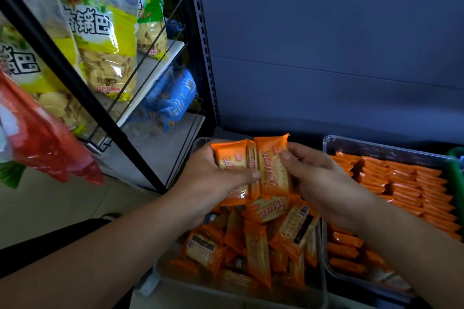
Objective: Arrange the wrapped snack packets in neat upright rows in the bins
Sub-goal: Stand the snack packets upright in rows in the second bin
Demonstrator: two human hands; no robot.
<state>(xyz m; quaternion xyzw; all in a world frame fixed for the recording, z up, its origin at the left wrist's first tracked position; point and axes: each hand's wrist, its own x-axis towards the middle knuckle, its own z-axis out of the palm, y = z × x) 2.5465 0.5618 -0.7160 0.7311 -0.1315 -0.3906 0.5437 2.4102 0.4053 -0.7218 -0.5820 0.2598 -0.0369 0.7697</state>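
You hold a few orange cracker packets (272, 165) upright above the left bin (226, 296) — left hand (206, 178) curled round them, right hand (319, 178) pinching the rightmost one. Below, loose packets (256, 246) lie jumbled; the right bin (376, 149) holds tidy rows (414, 183).

Both hands hold a small stack of orange cracker packets (251, 168) upright: the left hand (213, 178) grips one side, the right hand (319, 183) the other (thumb on the front packet). Below them, loose packets (253, 246) fill a clear bin (226, 293); right of the right hand, another bin (376, 148) holds neat rows.
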